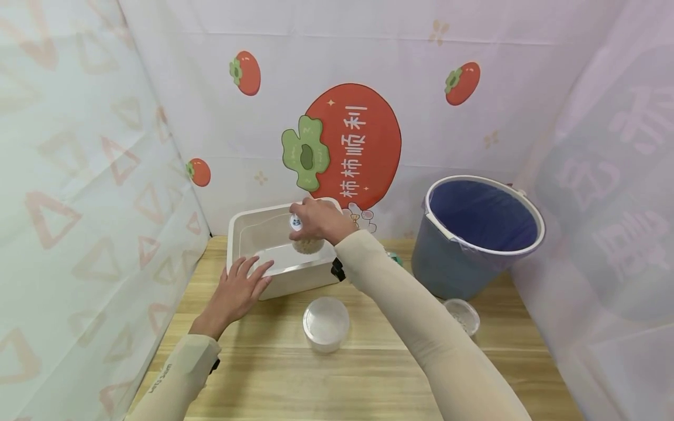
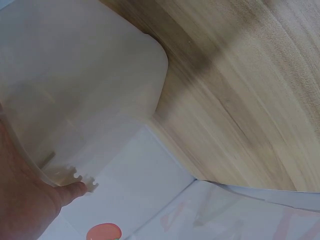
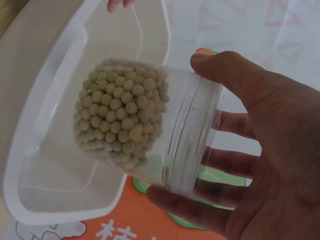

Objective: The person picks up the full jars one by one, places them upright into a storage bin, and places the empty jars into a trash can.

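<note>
My right hand [image 1: 321, 219] holds a clear plastic jar [image 3: 175, 120] over the white bin [image 1: 295, 280]. Its fingers and thumb curl round the lid end. Small round beige balls [image 3: 117, 110] fill the jar's lower part; in the head view they show below my hand. My left hand [image 1: 239, 292] grips the bin's near-left rim, its fingers reaching over to the inside. In the left wrist view the left thumb [image 2: 70, 194] lies against the bin's outer wall, while the other fingers are hidden. In front of the bin stands a clear round container [image 1: 326, 323].
A blue-grey bucket [image 1: 442, 263] with a white rim stands at the right. Near its base is a small clear tub [image 1: 463, 316] with pale contents, partly behind my right sleeve. A small green item [image 1: 395, 258] peeks out beyond that sleeve. Printed cloth walls enclose the wooden table [image 1: 274, 374].
</note>
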Available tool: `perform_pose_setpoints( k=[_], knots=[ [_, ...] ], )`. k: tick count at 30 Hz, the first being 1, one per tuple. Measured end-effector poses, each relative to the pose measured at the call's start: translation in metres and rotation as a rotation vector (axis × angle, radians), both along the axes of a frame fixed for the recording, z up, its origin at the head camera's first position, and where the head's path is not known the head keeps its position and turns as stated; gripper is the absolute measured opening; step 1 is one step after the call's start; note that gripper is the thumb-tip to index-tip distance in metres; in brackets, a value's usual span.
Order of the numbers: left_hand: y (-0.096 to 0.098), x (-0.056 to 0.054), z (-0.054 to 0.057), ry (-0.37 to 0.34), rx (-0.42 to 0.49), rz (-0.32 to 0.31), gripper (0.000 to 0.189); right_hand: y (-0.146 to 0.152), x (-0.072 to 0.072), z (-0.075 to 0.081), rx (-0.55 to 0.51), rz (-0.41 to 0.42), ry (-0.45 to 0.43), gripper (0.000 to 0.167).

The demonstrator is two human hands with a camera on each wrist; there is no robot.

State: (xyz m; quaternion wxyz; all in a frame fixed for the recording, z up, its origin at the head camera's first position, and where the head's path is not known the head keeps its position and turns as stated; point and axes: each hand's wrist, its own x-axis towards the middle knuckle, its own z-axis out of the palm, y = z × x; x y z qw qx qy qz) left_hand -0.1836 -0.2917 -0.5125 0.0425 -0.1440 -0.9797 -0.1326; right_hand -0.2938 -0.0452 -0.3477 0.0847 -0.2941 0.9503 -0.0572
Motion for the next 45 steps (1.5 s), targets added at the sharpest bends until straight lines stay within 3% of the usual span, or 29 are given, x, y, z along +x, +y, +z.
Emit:
perform_pose_setpoints(
  k=[9, 19, 29, 36, 45],
  knots=[
    [0.001, 0.000, 0.000, 0.018, 0.006, 0.002, 0.047, -0.009, -0.004, -0.011, 0.016, 0.015, 0.070, 0.058],
    [0.003, 0.001, 0.003, 0.020, -0.009, 0.004, 0.046, -0.015, -0.003, -0.030, -0.041, -0.003, -0.005, 0.058],
    [0.004, 0.001, 0.004, 0.028, -0.009, 0.003, 0.045, -0.020, -0.003, -0.043, -0.007, -0.031, -0.016, 0.054],
    [0.004, 0.003, 0.003, 0.027, 0.001, 0.004, 0.045, -0.027, 0.000, -0.052, 0.010, -0.007, 0.000, 0.055],
    [-0.001, -0.001, -0.009, 0.041, 0.010, -0.015, 0.048, -0.033, 0.000, -0.061, 0.012, -0.013, 0.007, 0.057]
  ],
)
